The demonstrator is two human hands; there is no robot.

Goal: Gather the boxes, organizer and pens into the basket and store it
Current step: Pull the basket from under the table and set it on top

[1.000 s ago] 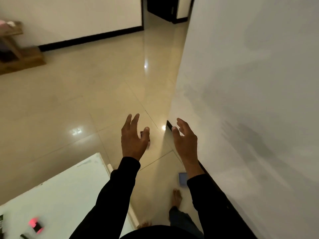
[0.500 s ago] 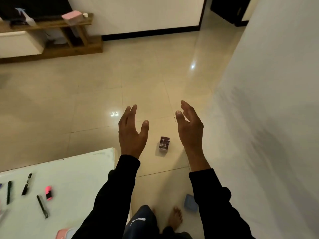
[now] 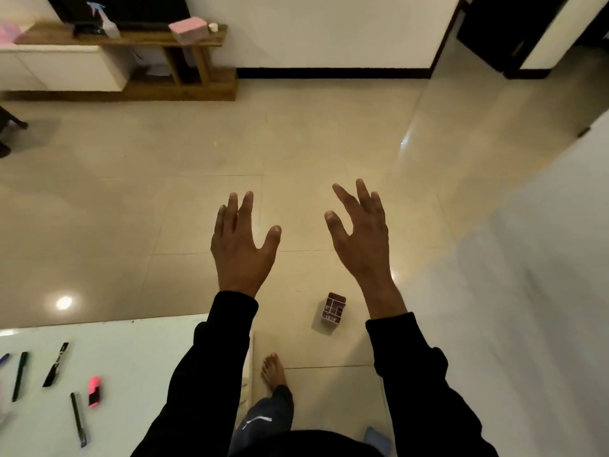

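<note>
My left hand (image 3: pixel 242 245) and my right hand (image 3: pixel 361 235) are raised in front of me, fingers spread, both empty. Below my right wrist a small pink organizer (image 3: pixel 333 308) with compartments stands on the tiled floor. A white table (image 3: pixel 138 351) fills the lower left. On it lie several pens: a black marker (image 3: pixel 56 364), a dark pen (image 3: pixel 20 376), a pink highlighter (image 3: pixel 94 390) and a blue-tipped pen (image 3: pixel 78 420). A blue box (image 3: pixel 377 440) lies on the floor at the bottom edge. No basket is in view.
A white wall (image 3: pixel 527 291) runs along the right. A wooden shelf unit (image 3: pixel 138 57) at the far left carries a pink box (image 3: pixel 188 29) and a spray bottle (image 3: pixel 105 21). My bare foot (image 3: pixel 273 371) stands beside the table's corner. A dark doorway (image 3: pixel 501 31) opens at far right.
My view has swung left, away from the wall, bringing the table with pens and the shelf unit into sight. Both hands stayed raised and empty, with fingers spreading a little wider.
</note>
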